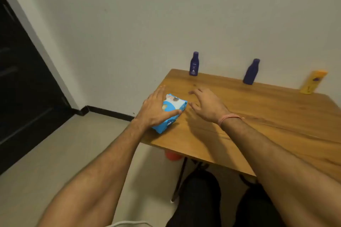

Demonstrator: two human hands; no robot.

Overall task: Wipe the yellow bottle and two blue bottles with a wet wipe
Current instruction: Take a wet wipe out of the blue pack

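**Pack pinned at the table corner, no wipe out yet**

So from where I'm watching, the left hand (156, 110) is laid over the wet wipe pack (170, 114), fingers wrapped across its top and thumb along the near side, basically pressing it onto the wooden table (258, 116). The right hand (206, 105) is just beside the pack's right end, fingers spread and loose, holding nothing, hovering low over the wood or maybe brushing it, can't tell which.

The bit that matters: the pack sits at the table's near-left corner with its long axis running diagonally, near-left to far-right. The far-right end points straight at the right hand, so I'd guess that hand is the one to go in for the flap while the left keeps the pack steady. Can't see the flap itself, the left hand covers it.

Count: one pack, two blue bottles, one yellow bottle. All three stand along the far edge by the wall, well apart from both hands: left blue bottle (194, 63), second blue bottle (251, 72), yellow bottle (312, 82) furthest right. The right hand is nearer all of them. Nothing looks wiped yet, I reckon.
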